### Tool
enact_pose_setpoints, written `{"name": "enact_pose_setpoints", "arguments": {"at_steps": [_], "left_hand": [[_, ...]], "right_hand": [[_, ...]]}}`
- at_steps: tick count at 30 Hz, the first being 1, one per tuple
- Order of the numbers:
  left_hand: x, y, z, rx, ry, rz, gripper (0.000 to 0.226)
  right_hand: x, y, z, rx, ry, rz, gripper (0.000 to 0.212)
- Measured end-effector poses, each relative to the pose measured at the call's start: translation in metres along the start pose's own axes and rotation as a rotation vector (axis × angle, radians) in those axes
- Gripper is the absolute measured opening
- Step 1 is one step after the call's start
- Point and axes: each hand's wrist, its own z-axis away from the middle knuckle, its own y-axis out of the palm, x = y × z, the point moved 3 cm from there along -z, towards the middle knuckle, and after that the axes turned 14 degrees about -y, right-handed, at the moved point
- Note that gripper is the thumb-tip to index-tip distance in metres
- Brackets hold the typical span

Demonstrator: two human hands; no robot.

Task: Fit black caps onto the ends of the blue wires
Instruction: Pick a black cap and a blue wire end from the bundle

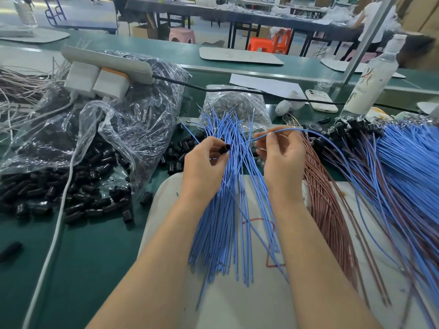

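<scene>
Loose glossy black plastic caps (95, 160) lie left of the left hand (202, 162), which pinches one short black tubular cap (225, 148). Just right, not touching it, the right hand (283, 160) pinches a thin blue wire (308, 131). The clear plastic bottle (370, 84) bears a blurred label.

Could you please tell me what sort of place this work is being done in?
Probably a factory assembly workshop: a long green workbench holds bulk piles of black caps and blue wires, and more work tables stand behind.
</scene>
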Motion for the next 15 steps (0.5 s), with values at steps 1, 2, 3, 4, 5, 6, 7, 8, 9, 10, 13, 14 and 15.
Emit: {"name": "enact_pose_setpoints", "arguments": {"at_steps": [1, 2, 3, 4, 5, 6, 7, 8, 9, 10, 13, 14, 15], "left_hand": [[0.000, 0.000, 0.000, -0.002, -0.006, -0.004, 0.017], [0.000, 0.000, 0.000, -0.001, -0.010, -0.008, 0.018], [0.000, 0.000, 0.000, 0.002, -0.006, -0.011, 0.019], [0.000, 0.000, 0.000, 0.004, 0.005, -0.017, 0.019], [-0.001, 0.001, 0.000, 0.007, 0.019, -0.031, 0.020], [-0.001, 0.001, 0.000, 0.011, 0.034, -0.051, 0.019], [-0.001, 0.002, 0.000, 0.016, 0.048, -0.073, 0.018], [-0.002, 0.003, 0.000, 0.018, 0.063, -0.094, 0.018], [-0.003, 0.002, 0.001, 0.016, 0.080, -0.115, 0.017], [-0.004, 0.002, 0.002, 0.009, 0.103, -0.134, 0.017], [-0.007, 0.002, 0.005, -0.009, 0.169, -0.192, 0.017], [-0.009, 0.002, 0.006, -0.013, 0.182, -0.209, 0.016], [-0.010, 0.002, 0.007, -0.020, 0.193, -0.221, 0.016]], "right_hand": [[0.001, 0.000, 0.001, 0.012, -0.018, 0.012, 0.022], [0.003, 0.002, 0.001, 0.025, -0.034, 0.021, 0.021], [0.004, 0.003, 0.002, 0.037, -0.048, 0.026, 0.022], [0.005, 0.004, 0.003, 0.049, -0.062, 0.034, 0.022], [0.006, 0.005, 0.004, 0.062, -0.075, 0.050, 0.022], [0.007, 0.007, 0.004, 0.075, -0.086, 0.068, 0.022], [0.007, 0.007, 0.005, 0.084, -0.093, 0.080, 0.022], [0.007, 0.008, 0.005, 0.092, -0.095, 0.085, 0.022], [0.007, 0.008, 0.006, 0.101, -0.097, 0.087, 0.022], [0.005, 0.008, 0.006, 0.112, -0.098, 0.091, 0.021], [0.004, 0.010, 0.006, 0.157, -0.068, 0.082, 0.014], [0.003, 0.011, 0.006, 0.163, -0.040, 0.053, 0.013], [0.002, 0.012, 0.006, 0.161, -0.004, 0.019, 0.013]]}}
